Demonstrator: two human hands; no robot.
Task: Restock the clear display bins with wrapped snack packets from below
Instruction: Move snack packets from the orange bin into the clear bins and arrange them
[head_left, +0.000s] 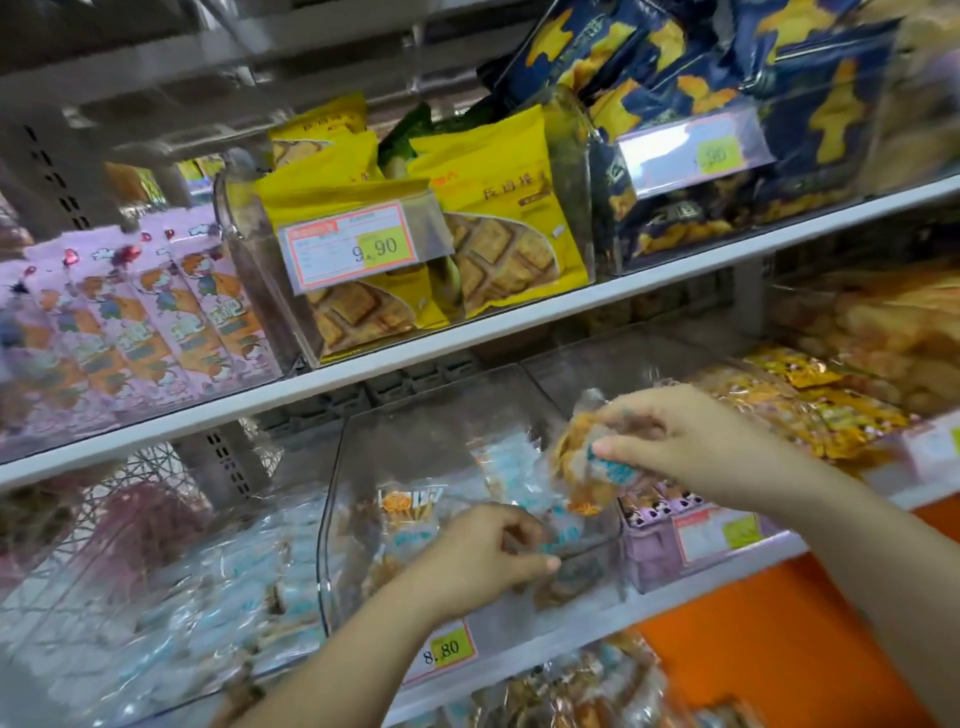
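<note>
The right hand pinches a packet between thumb and fingertips, holding it above the open top of the clear bin. The packet is a crinkled transparent wrapper with blue print; the contents show orange-brown. It is blurred, so finer detail cannot be told.

The left hand sits lower and to the left of the right hand, at the front wall of the same bin. Its fingers are curled, thumb and forefinger closed on a second wrapped packet at the bin's rim. The bin is rigid clear plastic with rounded corners and a slanted front; more glossy wrapped packets lie inside, beyond the left hand.

Below the left wrist, a price tag with a yellow patch reading 8.80 is fixed to the white shelf edge.

Above both hands, on the next shelf, another clear bin holds yellow bags printed with waffle-patterned biscuits. Up and right of the right hand stand dark blue bags. Far left of the left hand are pink packs, stacked slantwise. Right of the right forearm, a flat orange panel lies under the shelf.
</note>
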